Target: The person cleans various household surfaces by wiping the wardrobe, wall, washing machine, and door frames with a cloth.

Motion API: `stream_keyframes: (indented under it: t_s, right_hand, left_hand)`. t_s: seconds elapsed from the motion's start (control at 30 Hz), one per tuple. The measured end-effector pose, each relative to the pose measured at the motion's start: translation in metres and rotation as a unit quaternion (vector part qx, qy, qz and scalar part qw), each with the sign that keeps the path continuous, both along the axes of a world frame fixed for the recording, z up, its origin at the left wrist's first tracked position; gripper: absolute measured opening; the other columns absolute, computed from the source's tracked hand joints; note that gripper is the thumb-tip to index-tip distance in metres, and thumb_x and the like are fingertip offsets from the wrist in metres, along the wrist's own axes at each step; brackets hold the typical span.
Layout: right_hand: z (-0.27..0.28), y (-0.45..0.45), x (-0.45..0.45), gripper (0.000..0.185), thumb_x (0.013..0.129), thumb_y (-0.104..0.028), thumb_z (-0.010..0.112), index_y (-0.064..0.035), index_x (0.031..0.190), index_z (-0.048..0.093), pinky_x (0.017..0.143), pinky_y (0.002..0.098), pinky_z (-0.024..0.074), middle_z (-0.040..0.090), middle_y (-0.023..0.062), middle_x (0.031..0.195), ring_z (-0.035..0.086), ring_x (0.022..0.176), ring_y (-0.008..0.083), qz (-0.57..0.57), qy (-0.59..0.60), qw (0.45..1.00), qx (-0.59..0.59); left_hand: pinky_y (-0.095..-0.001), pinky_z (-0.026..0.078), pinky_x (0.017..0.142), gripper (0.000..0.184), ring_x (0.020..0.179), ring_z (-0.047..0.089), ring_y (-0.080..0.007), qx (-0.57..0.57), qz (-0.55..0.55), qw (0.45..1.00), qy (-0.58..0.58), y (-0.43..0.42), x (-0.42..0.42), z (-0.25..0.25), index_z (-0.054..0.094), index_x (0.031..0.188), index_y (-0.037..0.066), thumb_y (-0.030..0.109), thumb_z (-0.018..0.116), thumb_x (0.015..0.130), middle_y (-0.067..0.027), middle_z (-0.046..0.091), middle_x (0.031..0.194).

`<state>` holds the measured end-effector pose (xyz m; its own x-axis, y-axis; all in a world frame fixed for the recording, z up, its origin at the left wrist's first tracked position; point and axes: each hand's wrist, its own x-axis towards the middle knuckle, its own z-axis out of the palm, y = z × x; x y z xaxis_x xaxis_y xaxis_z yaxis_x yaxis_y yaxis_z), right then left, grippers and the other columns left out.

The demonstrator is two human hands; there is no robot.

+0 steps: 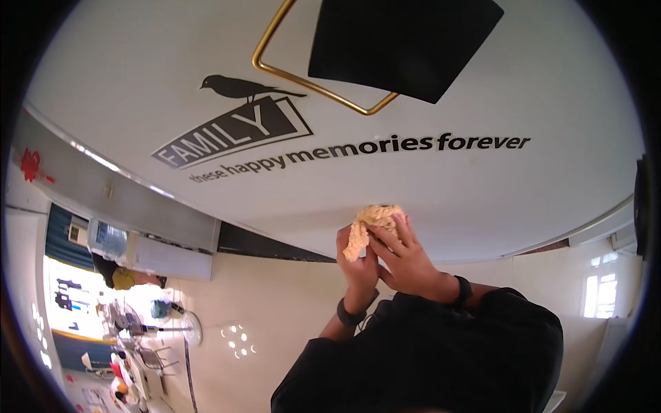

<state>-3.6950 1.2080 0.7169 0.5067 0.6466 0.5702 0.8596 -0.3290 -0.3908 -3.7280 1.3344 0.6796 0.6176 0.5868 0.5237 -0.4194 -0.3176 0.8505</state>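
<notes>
Cloth (379, 215): frame centre, bunched, apparently against white surface (496, 196). Left hand (360, 270) and right hand (412, 263) together, clamped on cloth.

Handling (judged): light, soft, limp, not fragile; unlikely to slip. Take hold at gathered folds; loose flap toward left hand.

Surface: looks smooth, rigid; black lettering (406, 143) above cloth, gold frame (313, 85) at top.

Room: pale glossy floor (275, 316); fan (193, 330) at lower left.

Your left hand (357, 272) and your right hand (409, 263) are holding together a crumpled, yellowish cloth (375, 217) at the white surface (496, 199). Above this cloth, you see black lettering (358, 147), a bird figure (237, 87) and a bent golden bar (310, 84).
</notes>
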Motion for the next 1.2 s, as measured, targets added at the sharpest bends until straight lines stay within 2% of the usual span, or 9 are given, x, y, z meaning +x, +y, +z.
stream_keyframes:
  t_s: [0.17, 0.23, 0.43, 0.63, 0.77, 0.93, 0.97, 1.1, 1.2]
  right_hand:
    - [0.011, -0.033, 0.006, 0.053, 0.065, -0.009, 0.069, -0.0005, 0.116, 0.058, 0.106, 0.0649, 0.0259, 0.045, 0.0151, 0.133, 0.034, 0.13, 0.043, -0.094, -0.053, 0.993, 0.055]
    - [0.008, -0.045, 0.01, 0.048, 0.066, -0.008, 0.069, 0.0047, 0.111, 0.058, 0.106, 0.0671, 0.025, 0.047, 0.02, 0.125, 0.037, 0.127, 0.0378, -0.146, -0.099, 0.982, 0.06]
    - [-0.087, -0.076, 0.011, 0.076, 0.075, -0.014, 0.066, 0.0016, 0.14, 0.029, 0.109, 0.065, 0.0187, 0.022, 0.0247, 0.142, 0.017, 0.136, 0.0441, -0.298, -0.088, 0.95, -0.012]
    - [-0.1, -0.083, -0.002, 0.088, 0.076, -0.017, 0.068, 0.0009, 0.145, 0.018, 0.111, 0.0624, 0.0159, 0.013, 0.0262, 0.147, 0.011, 0.138, 0.0472, -0.29, 0.05, 0.955, -0.02]
    - [-0.065, -0.073, 0.009, 0.084, 0.076, -0.022, 0.069, 0.0044, 0.143, 0.024, 0.111, 0.063, 0.0111, 0.018, 0.0291, 0.146, 0.008, 0.139, 0.0487, -0.25, -0.115, 0.96, -0.045]
    - [0.003, -0.01, 0.03, 0.063, 0.074, -0.031, 0.071, -0.009, 0.128, 0.049, 0.102, 0.0588, 0.0201, 0.039, 0.0123, 0.133, 0.028, 0.128, 0.039, -0.215, -0.239, 0.947, -0.007]
    - [0.018, 0.005, 0.028, 0.049, 0.074, -0.031, 0.069, -0.0084, 0.117, 0.059, 0.103, 0.063, 0.0222, 0.054, 0.0085, 0.121, 0.048, 0.118, 0.0247, -0.202, -0.241, 0.949, 0.034]
    - [-0.031, 0.018, 0.031, 0.041, 0.065, -0.023, 0.071, -0.0133, 0.104, 0.066, 0.099, 0.0709, 0.0265, 0.053, 0.0025, 0.125, 0.04, 0.124, 0.0335, -0.178, -0.234, 0.956, 0.005]
    - [-0.079, 0.01, 0.025, 0.045, 0.065, -0.024, 0.072, -0.0172, 0.109, 0.066, 0.097, 0.0682, 0.0345, 0.05, -0.0029, 0.129, 0.036, 0.121, 0.0424, -0.142, -0.166, 0.974, -0.063]
  left_hand:
    - [-0.0334, 0.053, 0.074, 0.033, 0.088, 0.063, -0.0294, 0.212, -0.036, 0.972, -0.097, -0.034, 0.032, 0.058, 0.062, 0.107, 0.002, -0.002, 0.071, 0.075, -0.0145, 0.061, 0.106]
    - [-0.0327, 0.054, 0.066, 0.037, 0.083, 0.065, -0.0282, 0.18, -0.091, 0.972, -0.118, -0.05, 0.042, 0.058, 0.063, 0.108, 0.006, 0.001, 0.073, 0.073, -0.0124, 0.061, 0.105]
    - [-0.0322, 0.056, 0.063, 0.046, 0.077, 0.066, -0.0245, 0.231, -0.214, 0.947, -0.066, -0.086, 0.062, -0.014, 0.063, 0.114, 0.011, 0.004, 0.075, 0.07, -0.0063, 0.062, 0.104]
    - [-0.0326, 0.055, 0.061, 0.052, 0.074, 0.066, -0.0249, 0.236, -0.282, 0.93, 0.017, -0.076, 0.057, -0.036, 0.059, 0.121, 0.013, 0.002, 0.072, 0.072, -0.0047, 0.061, 0.107]
    - [-0.0338, 0.054, 0.06, 0.052, 0.073, 0.065, -0.0259, 0.254, -0.226, 0.939, -0.058, -0.057, 0.048, -0.003, 0.057, 0.124, 0.01, 0.003, 0.071, 0.073, -0.0072, 0.061, 0.108]
    - [-0.0333, 0.054, 0.062, 0.053, 0.075, 0.065, -0.0292, 0.226, -0.118, 0.959, -0.123, -0.009, 0.039, 0.075, 0.057, 0.122, 0.006, 0.003, 0.074, 0.071, -0.0111, 0.062, 0.105]
    - [-0.0333, 0.054, 0.062, 0.053, 0.075, 0.065, -0.0298, 0.217, -0.091, 0.961, -0.148, -0.001, 0.037, 0.083, 0.058, 0.121, 0.005, 0.003, 0.074, 0.071, -0.0119, 0.063, 0.104]
    - [-0.0298, 0.052, 0.071, 0.034, 0.082, 0.066, -0.0256, 0.162, -0.085, 0.982, -0.041, 0.015, 0.025, 0.048, 0.062, 0.105, 0.0, -0.003, 0.066, 0.072, -0.0136, 0.065, 0.099]
    - [-0.0385, 0.053, 0.065, 0.035, 0.077, 0.064, -0.0346, 0.139, -0.08, 0.985, 0.069, 0.015, 0.015, 0.013, 0.057, 0.107, 0.003, 0.003, 0.069, 0.074, -0.0137, 0.063, 0.093]
